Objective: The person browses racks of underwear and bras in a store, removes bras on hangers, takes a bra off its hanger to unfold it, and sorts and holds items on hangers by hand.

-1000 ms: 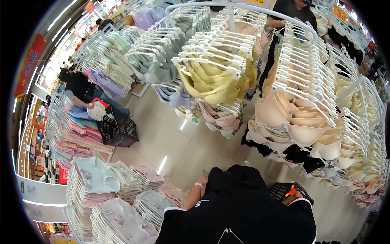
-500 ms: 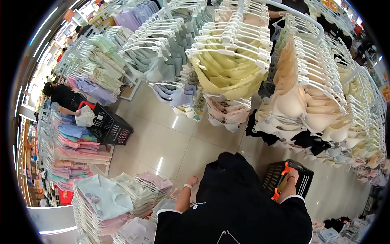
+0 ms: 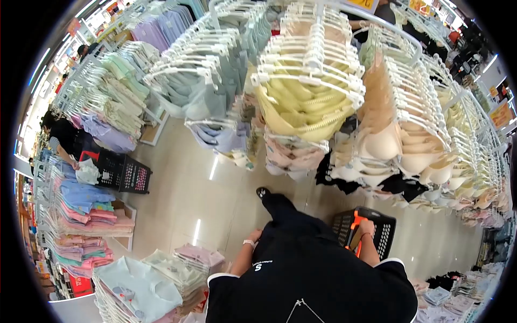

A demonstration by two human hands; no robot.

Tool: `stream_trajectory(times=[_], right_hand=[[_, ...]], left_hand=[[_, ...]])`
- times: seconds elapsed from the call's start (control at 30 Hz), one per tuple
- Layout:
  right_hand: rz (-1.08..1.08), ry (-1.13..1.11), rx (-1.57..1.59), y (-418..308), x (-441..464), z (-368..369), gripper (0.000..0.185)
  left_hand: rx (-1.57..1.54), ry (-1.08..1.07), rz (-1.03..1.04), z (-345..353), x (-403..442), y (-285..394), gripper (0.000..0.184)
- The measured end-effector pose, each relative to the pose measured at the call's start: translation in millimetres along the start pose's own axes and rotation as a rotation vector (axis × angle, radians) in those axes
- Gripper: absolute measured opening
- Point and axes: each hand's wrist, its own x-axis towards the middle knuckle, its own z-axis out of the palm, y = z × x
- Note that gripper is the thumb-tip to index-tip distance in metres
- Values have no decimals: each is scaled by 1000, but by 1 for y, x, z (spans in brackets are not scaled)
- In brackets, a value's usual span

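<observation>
From where I stand: right arm (image 3: pixel 369 250) reaching down to the black basket (image 3: pixel 383 237), right hand (image 3: pixel 365 228) wrapped round its orange handle (image 3: pixel 356 219). Left arm (image 3: pixel 240 264) lowered, on the body's other side from the basket; pale band (image 3: pixel 248 243) at the wrist. Left hand (image 3: pixel 254 237) beside the hip, well apart from the basket; fingers partly hidden, curl unclear. One leg (image 3: pixel 285 210) stretched out, foot (image 3: pixel 262 192) farther forward than the basket.

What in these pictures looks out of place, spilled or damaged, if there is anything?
Nothing stands out. The yellow bras hang closely on white hangers, the right hand holds the black shopping basket by its orange handle, and I see no spill on the tiled floor. Distant details are too small to judge.
</observation>
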Motion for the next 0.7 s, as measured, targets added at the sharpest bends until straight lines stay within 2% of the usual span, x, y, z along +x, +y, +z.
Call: stream_trajectory(times=[0.07,0.13,0.17,0.23,0.27,0.3,0.33,0.4,0.5,0.57,0.6,0.63,0.7], right_hand=[[-58,-12,-24,7,12,12,33],[-47,36,-55,-2,5,7,32],[-38,3,-102,-20,-11,-9,30],[63,65,-14,-14,1,4,30],[87,84,23,-5,5,12,31],[60,-16,-61,0,12,14,31],[140,26,78,-27,-22,-10,33],[191,80,94,-38,-29,-14,34],[217,95,3,-28,-14,1,34],[161,60,-15,-13,1,16,34],[223,65,43,-9,6,23,33],[217,76,61,4,16,36,33],[288,137,97,-22,-7,19,31]], left_hand=[[-55,80,-38,-12,20,22,34],[-249,250,185,-23,49,48,34],[-82,331,425,-39,61,72,35],[-103,413,556,-80,47,159,38],[45,560,668,-98,30,199,44],[103,651,818,-117,25,233,47],[162,693,886,-139,1,280,52],[224,794,1090,-168,-18,349,53],[561,633,1197,-185,20,384,47],[300,530,1238,-179,46,398,40],[449,576,1321,-183,38,402,40],[197,423,1281,-181,51,397,42],[460,239,1335,-193,122,368,41]])
